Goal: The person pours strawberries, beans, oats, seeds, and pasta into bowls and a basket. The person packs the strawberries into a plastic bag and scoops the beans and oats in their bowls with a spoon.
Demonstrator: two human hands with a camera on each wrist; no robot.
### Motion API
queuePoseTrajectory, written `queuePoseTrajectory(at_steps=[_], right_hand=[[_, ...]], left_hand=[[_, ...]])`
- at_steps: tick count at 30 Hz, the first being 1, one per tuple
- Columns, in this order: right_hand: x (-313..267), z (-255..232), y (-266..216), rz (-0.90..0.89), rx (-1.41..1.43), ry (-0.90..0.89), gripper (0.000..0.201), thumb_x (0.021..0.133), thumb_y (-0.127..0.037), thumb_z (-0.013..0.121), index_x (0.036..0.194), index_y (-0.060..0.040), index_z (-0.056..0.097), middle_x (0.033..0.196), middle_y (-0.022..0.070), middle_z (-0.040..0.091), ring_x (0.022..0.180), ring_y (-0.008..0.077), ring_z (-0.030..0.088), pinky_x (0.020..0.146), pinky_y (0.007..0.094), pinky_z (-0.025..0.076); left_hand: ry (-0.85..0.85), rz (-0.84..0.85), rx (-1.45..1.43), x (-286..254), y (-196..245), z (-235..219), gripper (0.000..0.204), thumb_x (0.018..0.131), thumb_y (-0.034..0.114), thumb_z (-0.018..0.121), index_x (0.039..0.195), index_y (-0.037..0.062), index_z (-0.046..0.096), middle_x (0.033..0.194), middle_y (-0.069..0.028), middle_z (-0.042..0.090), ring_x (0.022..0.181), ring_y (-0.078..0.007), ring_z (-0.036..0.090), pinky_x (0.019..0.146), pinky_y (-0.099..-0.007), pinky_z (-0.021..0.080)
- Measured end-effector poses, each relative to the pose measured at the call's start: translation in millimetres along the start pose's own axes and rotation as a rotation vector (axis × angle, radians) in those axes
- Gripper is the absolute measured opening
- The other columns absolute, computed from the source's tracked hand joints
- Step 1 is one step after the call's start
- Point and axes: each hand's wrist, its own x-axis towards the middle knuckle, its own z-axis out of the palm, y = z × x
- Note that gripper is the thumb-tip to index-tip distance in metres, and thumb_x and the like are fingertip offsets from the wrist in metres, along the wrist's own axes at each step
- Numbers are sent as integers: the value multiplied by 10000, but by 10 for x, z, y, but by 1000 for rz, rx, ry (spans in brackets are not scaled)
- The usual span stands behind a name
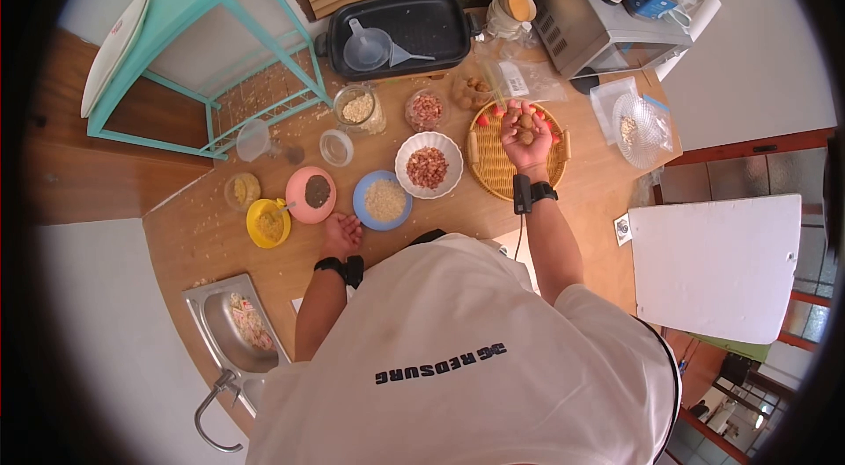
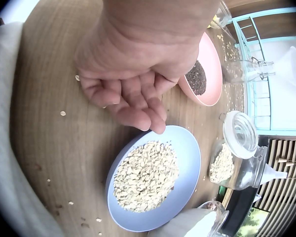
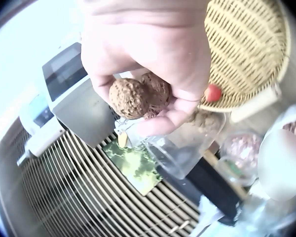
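Several brown, rough-shelled nuts lie in the right hand, palm up, over the wicker tray. In the right wrist view the fingers of the right hand curl round the nuts. Red fruits lie in the tray beside that hand. The left hand rests on the table, holding nothing, between the pink bowl and the blue bowl. In the left wrist view the fingers of the left hand hang loosely bent at the rim of the blue bowl of oats.
A white fluted bowl of reddish nuts, a yellow bowl and several jars stand on the table. Behind are a black pan, a plastic container of nuts and a microwave. A sink lies at left.
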Motion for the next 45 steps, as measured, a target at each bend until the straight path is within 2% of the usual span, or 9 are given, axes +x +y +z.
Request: queuePoseTrajectory(at_steps=[3,7,10,14,21,30,35,42,45], right_hand=[[0,102,-10,40,176,-76,232,881,-177,536,1084,-102,617,1241,96,559,832,179,574,590,241,471],[196,295,-92,109,107,-141,219,883,-194,546,1074,-101,600,1165,90,599,784,178,574,541,264,464],[202,866,-102,-201,-490,-57,203,904,-222,557,1035,-75,605,1001,38,598,678,111,509,504,234,440],[392,1188,-165,-158,-725,-117,265,919,-227,550,1088,-30,605,835,-11,531,629,87,500,479,221,440],[690,1103,-72,-154,-874,130,232,915,-232,574,1068,-60,604,834,0,559,615,97,503,489,261,459],[498,1268,-66,-254,-559,181,218,894,-196,551,1084,-90,548,904,44,601,614,137,518,475,284,452],[361,1701,-23,-440,-880,42,229,870,-101,577,1094,-67,549,900,44,605,565,97,498,412,239,388],[538,1516,34,-331,-1450,161,439,874,-100,593,1295,-7,510,1063,69,618,494,79,490,405,227,374],[594,1371,17,-352,-1342,215,366,873,-109,585,1226,-19,558,1023,53,616,477,85,471,394,227,353]], left_hand=[[-4,25,-8,-13,-22,-8,216,769,268,483,787,86,598,730,-57,640,584,-212,539,527,-321,366],[-28,41,-8,-35,-27,-26,218,767,268,485,793,83,597,731,-58,639,581,-212,540,524,-318,365],[-38,35,7,-27,-31,-31,216,766,267,488,795,82,595,730,-59,639,579,-213,539,519,-318,364],[-36,21,-2,43,-25,-43,216,766,269,493,799,83,597,732,-60,638,579,-216,539,518,-321,367],[-51,14,-21,9,-25,-54,213,772,275,487,798,94,595,732,-58,637,587,-216,543,515,-314,369],[-35,1,-21,5,-13,-31,200,769,270,489,785,98,590,720,-54,633,586,-205,541,520,-309,370],[-24,19,-3,-21,-30,-29,207,770,272,489,790,94,593,722,-52,633,585,-207,539,531,-313,367],[-17,37,-13,-34,-35,-23,214,768,271,497,826,91,597,740,-48,636,596,-208,542,538,-315,367],[-20,22,-12,-44,-31,-15,214,769,272,496,821,92,600,745,-49,639,601,-208,544,537,-316,370]])
